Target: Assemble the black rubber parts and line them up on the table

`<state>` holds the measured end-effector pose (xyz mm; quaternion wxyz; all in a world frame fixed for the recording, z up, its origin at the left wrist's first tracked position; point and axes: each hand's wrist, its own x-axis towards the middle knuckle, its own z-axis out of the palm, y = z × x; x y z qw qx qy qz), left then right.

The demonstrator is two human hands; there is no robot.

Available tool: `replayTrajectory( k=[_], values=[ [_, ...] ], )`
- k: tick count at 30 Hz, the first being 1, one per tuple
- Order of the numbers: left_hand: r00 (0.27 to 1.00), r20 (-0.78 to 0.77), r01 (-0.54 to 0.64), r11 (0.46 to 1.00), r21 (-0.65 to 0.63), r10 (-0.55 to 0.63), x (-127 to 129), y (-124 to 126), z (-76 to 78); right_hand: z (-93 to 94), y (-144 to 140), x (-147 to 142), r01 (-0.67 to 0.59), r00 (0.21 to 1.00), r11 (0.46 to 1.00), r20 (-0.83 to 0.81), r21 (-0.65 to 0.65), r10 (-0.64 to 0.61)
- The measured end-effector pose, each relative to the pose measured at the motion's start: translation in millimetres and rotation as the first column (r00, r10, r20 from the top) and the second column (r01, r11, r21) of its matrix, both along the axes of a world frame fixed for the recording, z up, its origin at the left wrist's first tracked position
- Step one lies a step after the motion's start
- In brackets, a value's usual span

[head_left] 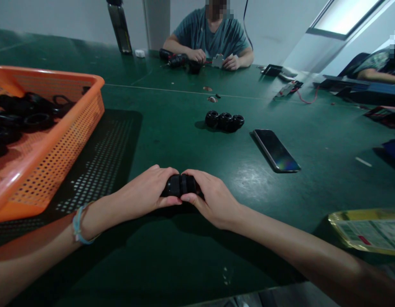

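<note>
In the head view, both hands meet near the middle of the green table [172, 273], close to the near edge; the left hand [146, 192] is curled shut around the left end of a black threaded fitting [181, 186], and the right hand [213, 198] is clamped on its right end, thumb laid along the near side of the part; the fitting lies level between the two hands, just above or resting on the table surface, which of the two I cannot tell; a pale blue band [78, 225] circles the left wrist; farther off, past the hands, three black fittings [225, 121] sit in a touching row on the table; just to their right and a little nearer lies a dark phone [276, 150], face up and angled; at the left an orange perforated basket [56, 149] stands on a dark mat [117, 140], holding a heap of black rings and parts [21, 117]; at the near right edge a yellow tray [341, 230] holds printed sheets; at the far side a person in a grey-green shirt [210, 36] sits with both hands on small parts, a black power tool [173, 59] by one hand; a dark bottle [120, 27] stands far left of that person; another person's arm [379, 76] rests at the far right.
</note>
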<state>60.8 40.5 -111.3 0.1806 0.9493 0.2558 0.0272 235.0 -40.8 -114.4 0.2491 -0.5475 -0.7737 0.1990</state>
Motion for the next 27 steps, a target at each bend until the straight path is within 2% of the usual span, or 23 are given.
replayTrajectory(
  k=[10, 15, 17, 21, 24, 27],
  values=[
    [0.999, 0.048, 0.007, 1.000, 0.029, -0.009, 1, 0, -4.6, 4.5, -3, -7, 0.108, 0.994, 0.989, -0.020, -0.097, -0.111],
    [0.999, 0.036, -0.027, 0.999, 0.018, 0.026, 2, -3, 1.2, 2.2, 2, -1, 0.035, 0.998, 0.997, -0.052, -0.072, -0.039],
    [0.999, 0.041, -0.023, 1.000, 0.007, 0.023, 1, -3, 2.9, 0.5, 5, 3, -0.035, 0.998, 0.999, -0.044, -0.031, 0.034],
    [0.996, 0.080, -0.022, 1.000, -0.022, 0.024, 0, -2, 3.2, -4.7, 10, 11, -0.143, 0.990, 0.980, 0.013, 0.139, 0.142],
    [0.993, 0.113, -0.008, 0.998, -0.060, 0.015, -2, -1, 1.9, -7.7, 11, 13, -0.194, 0.981, 0.942, 0.076, 0.272, 0.180],
    [0.990, 0.142, 0.009, 0.995, -0.096, 0.005, -3, 0, 1.3, -8.4, 11, 12, -0.200, 0.979, 0.916, 0.103, 0.348, 0.175]
  ],
)
